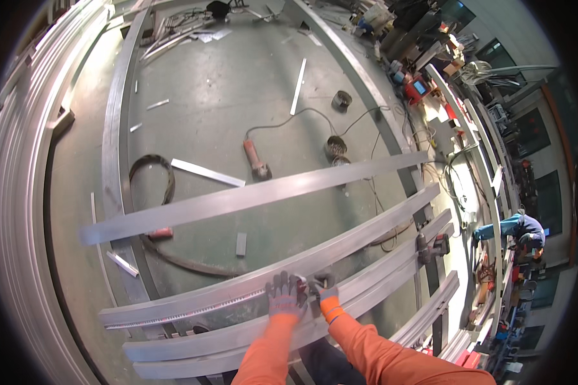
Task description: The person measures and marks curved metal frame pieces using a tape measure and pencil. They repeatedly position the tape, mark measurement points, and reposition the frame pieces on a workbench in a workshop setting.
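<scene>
Both hands wear grey work gloves beneath orange sleeves. My left hand (285,296) lies with its fingers stretched over the edge of a long silver metal bar (359,230). Along that bar's near side runs the pale blade of a tape measure (218,303), reaching from the bar's left end to my left hand. A small red and dark object, perhaps the tape's case, shows between the hands. Just to the right, my right hand (325,286) is closed, its fingers pinched together; what they hold is too small to make out. Nearer to me lie more parallel bars (225,335).
Another bar (257,197) spans the frame's long side rails (114,128). A cordless drill (431,248) rests at the bars' right ends. On the floor beyond are a red angle grinder (255,160), a dark hose (192,264), cans (334,147) and offcuts. Another person (523,230) bends at far right.
</scene>
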`<move>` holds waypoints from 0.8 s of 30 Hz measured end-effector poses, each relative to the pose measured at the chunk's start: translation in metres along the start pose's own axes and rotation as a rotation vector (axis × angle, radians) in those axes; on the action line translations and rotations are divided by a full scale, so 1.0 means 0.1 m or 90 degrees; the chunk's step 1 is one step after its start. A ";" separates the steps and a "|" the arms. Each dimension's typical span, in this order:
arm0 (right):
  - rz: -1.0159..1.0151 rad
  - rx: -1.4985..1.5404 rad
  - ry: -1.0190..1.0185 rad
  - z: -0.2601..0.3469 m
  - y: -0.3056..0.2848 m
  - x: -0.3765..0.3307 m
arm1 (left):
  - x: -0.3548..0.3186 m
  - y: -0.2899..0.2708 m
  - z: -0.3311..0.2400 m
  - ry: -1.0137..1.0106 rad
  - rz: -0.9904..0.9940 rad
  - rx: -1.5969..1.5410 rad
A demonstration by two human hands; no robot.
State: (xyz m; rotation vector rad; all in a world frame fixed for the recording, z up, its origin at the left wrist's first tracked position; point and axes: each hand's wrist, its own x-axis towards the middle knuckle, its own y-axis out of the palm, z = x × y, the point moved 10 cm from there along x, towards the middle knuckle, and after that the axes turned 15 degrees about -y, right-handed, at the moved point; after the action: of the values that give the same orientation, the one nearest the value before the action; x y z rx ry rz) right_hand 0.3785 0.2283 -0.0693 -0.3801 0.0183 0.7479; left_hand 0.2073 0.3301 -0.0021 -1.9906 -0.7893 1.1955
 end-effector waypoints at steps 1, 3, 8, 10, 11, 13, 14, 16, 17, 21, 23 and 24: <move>0.052 0.059 0.049 0.41 0.30 0.00 | 0.01 -0.04 0.04 -0.016 -0.001 0.022; 0.087 0.190 0.265 0.30 0.56 -0.15 | -0.02 -0.18 -0.02 -0.013 0.006 0.041; 0.026 0.196 0.274 -0.08 0.55 -0.08 | -0.03 -0.15 0.01 -0.019 -0.022 0.050; 0.025 0.130 0.247 -0.59 0.44 -0.02 | -0.05 -0.17 -0.06 -0.016 -0.015 0.073; 0.034 0.072 0.227 -0.85 0.35 0.04 | -0.07 -0.18 -0.12 -0.005 -0.019 0.059; -0.019 0.165 0.406 -0.53 0.67 -0.10 | -0.05 -0.24 0.09 -0.040 -0.037 0.054; 0.120 -0.011 0.398 -0.61 0.67 -0.03 | -0.07 -0.25 0.02 -0.025 -0.042 0.035; 0.368 -0.281 0.320 -0.91 0.74 0.20 | -0.10 -0.29 -0.08 -0.004 -0.054 -0.003; 0.465 -0.375 0.241 -1.00 0.79 0.30 | -0.10 -0.31 -0.12 0.008 -0.072 -0.001; 0.762 -0.673 -0.305 -0.42 1.00 0.00 | -0.08 -0.14 -0.08 0.009 -0.094 0.002; 0.485 -0.505 -0.268 -0.93 0.76 0.20 | 0.02 -0.09 -0.14 0.016 -0.112 -0.041; 0.391 -0.432 -0.192 -0.77 0.74 0.09 | 0.03 -0.10 0.00 -0.008 -0.104 -0.012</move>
State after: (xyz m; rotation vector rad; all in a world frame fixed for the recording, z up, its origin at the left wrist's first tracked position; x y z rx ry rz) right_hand 0.3451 0.2576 -0.1675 -0.9257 -0.4295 1.4148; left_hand 0.2065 0.3381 0.0042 -1.8948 -0.9538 1.1106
